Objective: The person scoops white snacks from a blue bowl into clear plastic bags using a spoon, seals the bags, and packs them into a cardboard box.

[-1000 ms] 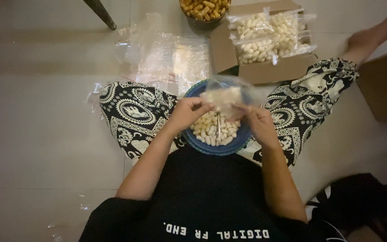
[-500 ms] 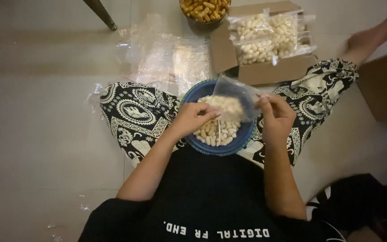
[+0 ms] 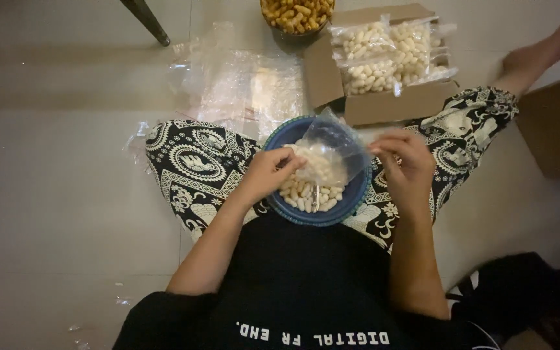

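Note:
A blue bowl (image 3: 350,198) of pale puffed snacks rests in my lap between my patterned trouser legs. Over it hangs a small clear plastic bag (image 3: 326,155) partly filled with the same snacks. My left hand (image 3: 268,174) pinches the bag's left edge. My right hand (image 3: 406,163), blurred, holds the bag's right edge, fingers bent. A thin metal utensil lies in the bowl, mostly hidden by the bag.
An open cardboard box (image 3: 384,104) holding filled snack bags (image 3: 384,55) lies ahead on the floor. A bowl of orange-brown snacks (image 3: 296,14) stands at the top. Empty clear bags (image 3: 234,84) lie ahead left. A dark bag (image 3: 520,291) sits at lower right; a chair leg (image 3: 145,21) at upper left.
My hands were close together at the bag's top; now they have spread apart. The right hand moved right and the bag has dropped lower over the bowl.

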